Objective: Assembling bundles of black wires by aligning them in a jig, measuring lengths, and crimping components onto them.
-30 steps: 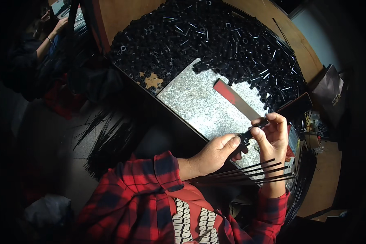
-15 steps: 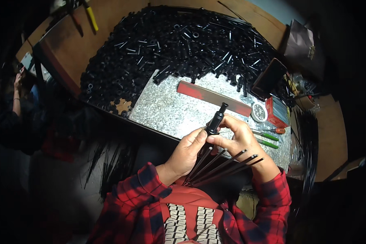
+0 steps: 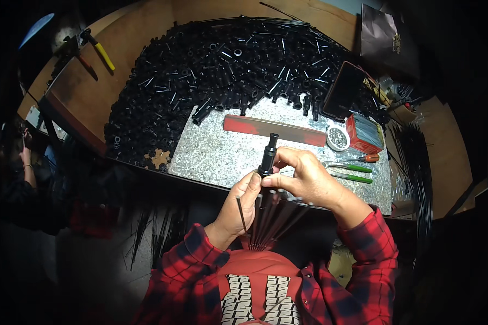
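Observation:
A black stepped tube-shaped part (image 3: 268, 157) stands nearly upright between my hands, its flared end on top. My left hand (image 3: 237, 205) pinches its lower end, thumb on the near side. From the right, my right hand (image 3: 308, 177) closes thumb and bent forefinger on the same lower end; whether a small piece lies between those fingertips I cannot make out. Below the hands, several thin dark rods (image 3: 263, 219) fan upward from a cluster near my body, their tips blurred. How they join the tube is hidden.
A large heap of black tubular parts (image 3: 211, 70) covers the back. On the speckled board (image 3: 200, 154) lie a red-and-brown bar (image 3: 274, 131), a white cup of small metal bits (image 3: 338, 138), a red box (image 3: 365, 134), green-handled pliers (image 3: 350, 173) and an orange-handled tool (image 3: 368, 158). A phone (image 3: 344, 89) leans behind.
The view has shifted. The black tube stands more upright and has moved left with both hands. The rods have swung, one now apart at the left. Both hands keep their grip.

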